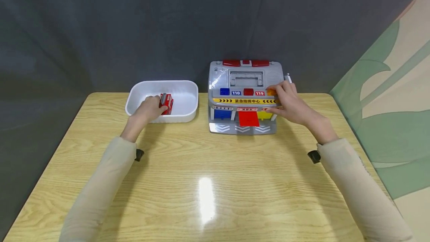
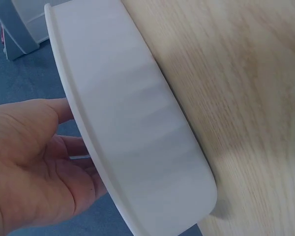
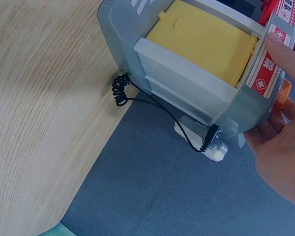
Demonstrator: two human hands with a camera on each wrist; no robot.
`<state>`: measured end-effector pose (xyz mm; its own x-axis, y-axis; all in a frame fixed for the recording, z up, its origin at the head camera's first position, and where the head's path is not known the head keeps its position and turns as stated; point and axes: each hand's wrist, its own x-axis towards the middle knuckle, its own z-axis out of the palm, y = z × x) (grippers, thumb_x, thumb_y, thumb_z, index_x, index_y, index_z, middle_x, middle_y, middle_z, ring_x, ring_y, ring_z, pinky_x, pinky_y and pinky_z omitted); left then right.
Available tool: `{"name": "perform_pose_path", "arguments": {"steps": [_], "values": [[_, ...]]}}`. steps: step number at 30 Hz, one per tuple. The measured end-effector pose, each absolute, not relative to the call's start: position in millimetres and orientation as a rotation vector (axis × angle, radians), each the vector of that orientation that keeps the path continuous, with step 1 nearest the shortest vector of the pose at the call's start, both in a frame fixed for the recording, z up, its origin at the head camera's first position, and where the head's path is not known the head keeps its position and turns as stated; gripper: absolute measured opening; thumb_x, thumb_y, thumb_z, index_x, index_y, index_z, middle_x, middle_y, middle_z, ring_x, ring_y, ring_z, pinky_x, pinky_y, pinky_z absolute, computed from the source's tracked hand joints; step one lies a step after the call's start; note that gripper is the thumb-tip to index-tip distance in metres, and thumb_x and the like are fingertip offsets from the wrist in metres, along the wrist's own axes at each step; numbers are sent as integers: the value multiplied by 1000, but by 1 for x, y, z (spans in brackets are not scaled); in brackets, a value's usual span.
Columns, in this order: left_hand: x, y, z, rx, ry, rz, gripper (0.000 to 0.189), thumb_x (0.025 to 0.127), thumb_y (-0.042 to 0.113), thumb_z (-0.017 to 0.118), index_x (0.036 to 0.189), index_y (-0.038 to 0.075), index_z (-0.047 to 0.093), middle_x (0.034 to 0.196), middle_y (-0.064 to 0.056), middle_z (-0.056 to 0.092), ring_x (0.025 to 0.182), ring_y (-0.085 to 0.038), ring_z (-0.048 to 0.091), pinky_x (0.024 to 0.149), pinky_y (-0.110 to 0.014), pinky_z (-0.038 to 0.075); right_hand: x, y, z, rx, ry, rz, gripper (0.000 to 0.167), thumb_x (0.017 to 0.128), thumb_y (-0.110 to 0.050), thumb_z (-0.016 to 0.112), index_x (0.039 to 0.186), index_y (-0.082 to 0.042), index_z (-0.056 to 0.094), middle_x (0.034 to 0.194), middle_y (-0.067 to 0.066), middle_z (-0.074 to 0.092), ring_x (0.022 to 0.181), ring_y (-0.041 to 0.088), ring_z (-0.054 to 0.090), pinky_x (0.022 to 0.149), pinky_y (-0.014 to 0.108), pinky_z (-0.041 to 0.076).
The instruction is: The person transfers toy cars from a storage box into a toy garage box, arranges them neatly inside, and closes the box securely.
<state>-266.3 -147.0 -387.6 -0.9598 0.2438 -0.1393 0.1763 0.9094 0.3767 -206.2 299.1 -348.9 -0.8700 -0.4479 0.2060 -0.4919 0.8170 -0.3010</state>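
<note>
A red toy fire truck [image 1: 168, 104] with a grey ladder on top is inside a white plastic bin [image 1: 188, 85]. My left hand [image 1: 149, 108] reaches over the bin's left side and pinches the truck between thumb and fingers. In the left wrist view the bin's wall [image 2: 132, 123] hides the truck and the fingertips. My right hand [image 1: 288, 101] grips the right front corner of a grey toy rescue station [image 1: 220, 79]. Its thumb lies on the front sign strip [image 3: 265, 69], and its fingers are by the orange button [image 3: 282, 94] on top.
The station's red door [image 1: 248, 118] is swung up, while the blue door [image 1: 222, 114] and the yellow door [image 3: 201, 39] are down. A coiled black cord [image 3: 120, 91] hangs at its right side by a white handset [image 3: 216, 151]. A dark curtain [image 1: 168, 29] stands behind the wooden table [image 1: 168, 182].
</note>
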Motion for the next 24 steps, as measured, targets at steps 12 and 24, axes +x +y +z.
{"name": "perform_pose_path", "arguments": {"steps": [12,24], "values": [[-272,-134,-389,285,2867,541,30,100,20,49,104,-10,55,92,-23,59,80,-30,54,72,-45,47,-208,299,-351,742,-2858,537,65,78,-13,81,127,7,44,110,19,37,104,36,28,78,43,29],[-274,-134,-382,286,2689,603,28,100,21,44,83,0,48,77,-11,47,71,-24,45,68,-36,41,-206,299,-350,741,-2853,542,65,78,-12,81,128,6,44,111,20,37,107,37,28,79,44,30]]}}
